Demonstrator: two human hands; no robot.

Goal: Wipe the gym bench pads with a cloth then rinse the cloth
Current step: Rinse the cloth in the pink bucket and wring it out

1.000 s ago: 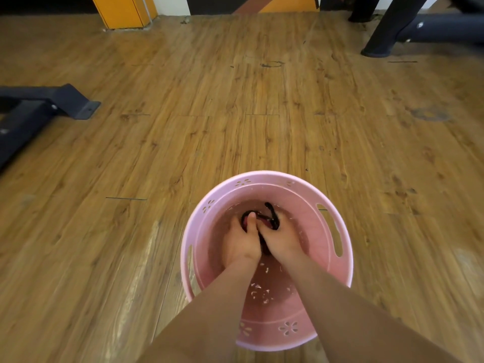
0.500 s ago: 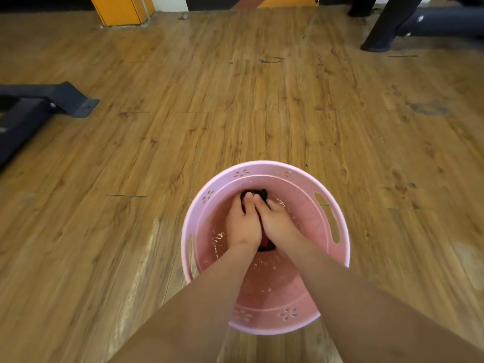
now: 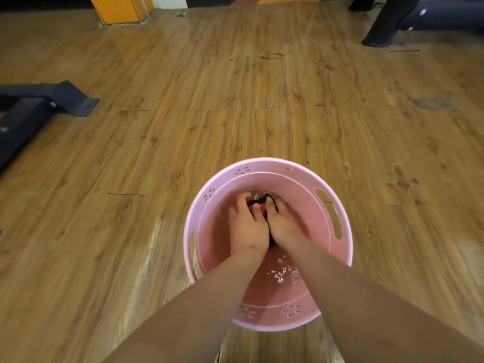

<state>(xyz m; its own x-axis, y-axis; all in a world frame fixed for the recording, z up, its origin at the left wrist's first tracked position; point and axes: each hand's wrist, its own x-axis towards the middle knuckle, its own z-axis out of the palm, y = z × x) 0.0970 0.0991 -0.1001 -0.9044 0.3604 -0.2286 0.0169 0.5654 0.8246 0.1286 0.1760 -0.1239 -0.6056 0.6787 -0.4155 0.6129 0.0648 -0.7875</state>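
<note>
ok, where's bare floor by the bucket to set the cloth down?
Bare floor left of the bucket, out to the dark frame; ahead, up to the orange cabinet; right, below the black post. Crowded inside the bucket: left hand and right hand grip the cloth in water.

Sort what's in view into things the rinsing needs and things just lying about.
In use:
cloth, gripped by the left hand and right hand
tub
water in the tub

Lying about:
metal foot, at left
black leg, top right
orange cabinet, far edge
</note>
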